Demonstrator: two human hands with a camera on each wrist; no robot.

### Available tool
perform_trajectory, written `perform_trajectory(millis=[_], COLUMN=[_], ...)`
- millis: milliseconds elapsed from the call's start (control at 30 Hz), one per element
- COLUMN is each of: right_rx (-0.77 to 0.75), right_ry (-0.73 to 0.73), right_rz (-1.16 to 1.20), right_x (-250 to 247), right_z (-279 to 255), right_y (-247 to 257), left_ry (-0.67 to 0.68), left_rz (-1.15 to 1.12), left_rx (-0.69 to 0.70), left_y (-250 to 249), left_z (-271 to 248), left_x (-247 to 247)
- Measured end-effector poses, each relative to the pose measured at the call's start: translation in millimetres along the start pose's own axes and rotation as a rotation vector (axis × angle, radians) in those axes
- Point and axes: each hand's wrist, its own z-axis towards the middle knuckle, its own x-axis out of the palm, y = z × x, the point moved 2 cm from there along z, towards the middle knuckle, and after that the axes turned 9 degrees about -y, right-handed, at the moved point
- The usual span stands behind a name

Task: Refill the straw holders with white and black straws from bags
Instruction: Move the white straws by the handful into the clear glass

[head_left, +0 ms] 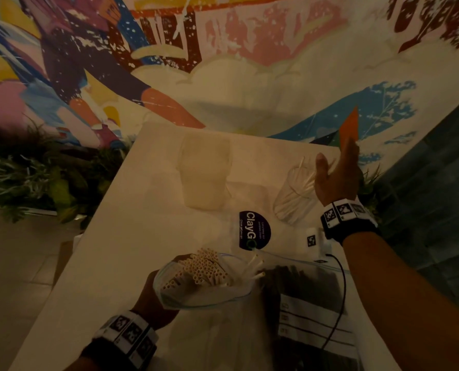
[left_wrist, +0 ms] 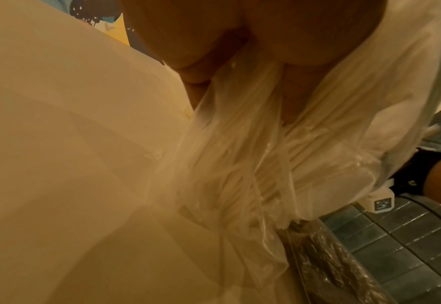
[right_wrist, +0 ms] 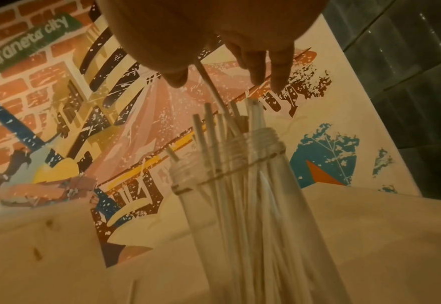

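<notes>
Here, left hand: fingers curled around the clear plastic zip bag of white paper straws, gripping it from below at the table's near side, its open mouth facing up and tilted toward the jar.
Right hand: raised just above the clear glass jar straw holder, fingers extended and loose, thumb apart; one thin white straw runs up between thumb and fingers, but I cannot tell whether it is pinched.
Glass jar: upright toward the far right of the white table, already holding a bunch of white straws.
Clear bag of black straws: lying flat at the table's near right, touching the white-straw bag.
Round dark "ClayGo" sticker: on the tabletop between bags and jar.
Backdrop: colourful painted mural.
</notes>
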Motion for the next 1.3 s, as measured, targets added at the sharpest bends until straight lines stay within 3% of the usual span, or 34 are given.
perform_trajectory(millis=[133, 267, 367, 467, 567, 633, 767, 867, 933, 1067, 1167, 1300], right_rx=[-0.172, -0.189, -0.362, -0.332, -0.328, -0.315, -0.155, -0.004, 0.109, 0.4, 0.381, 0.148], right_ry=[0.313, 0.235, 0.355, 0.421, 0.265, 0.255, 0.591, 0.904, 1.014, 0.817, 0.809, 0.934], right_rz=[-0.256, -0.32, -0.435, -0.463, -0.305, -0.001, 0.417, 0.554, 0.642, 0.868, 0.836, 0.628], right_x=[22.6, 26.6, 35.0, 34.7, 15.9, -0.5, -26.8, -30.7, -29.9, -32.2, -43.4, -44.3], right_z=[1.7, -1.2, -9.0, -7.9, -13.7, -30.1, -106.5, -166.5, -188.4, -197.2, -202.8, -223.4], right_y=[-11.3, -4.4, 1.5, 1.9, 17.2, 32.7, 55.1, 54.9, 51.6, 36.3, 29.1, 37.5], left_ry=[-0.014, -0.015, 0.009, 0.023, 0.021, 0.012, 0.004, 0.027, 0.031, 0.043, 0.071, 0.106], left_rz=[0.023, 0.135, 0.134, 0.156, 0.108, 0.114, 0.21, 0.261, 0.229, 0.215, 0.215, 0.111], left_rx=[-0.022, 0.007, 0.041, 0.063, 0.03, 0.024, 0.013, 0.015, -0.005, -0.005, -0.02, -0.049], left_y=[-0.7, 10.9, 5.4, -0.1, -3.6, -2.4, 3.3, 3.9, 5.9, 7.1, 3.5, -7.4], left_z=[1.2, -0.2, 1.7, 2.1, 1.8, 2.6, 3.2, 4.5, 5.4, 5.7, 4.0, 7.1], left_x=[1.0, -7.1, -3.7, -0.5, 1.5, 1.1, -4.9, -5.5, -5.9, -7.0, -6.1, 0.0])
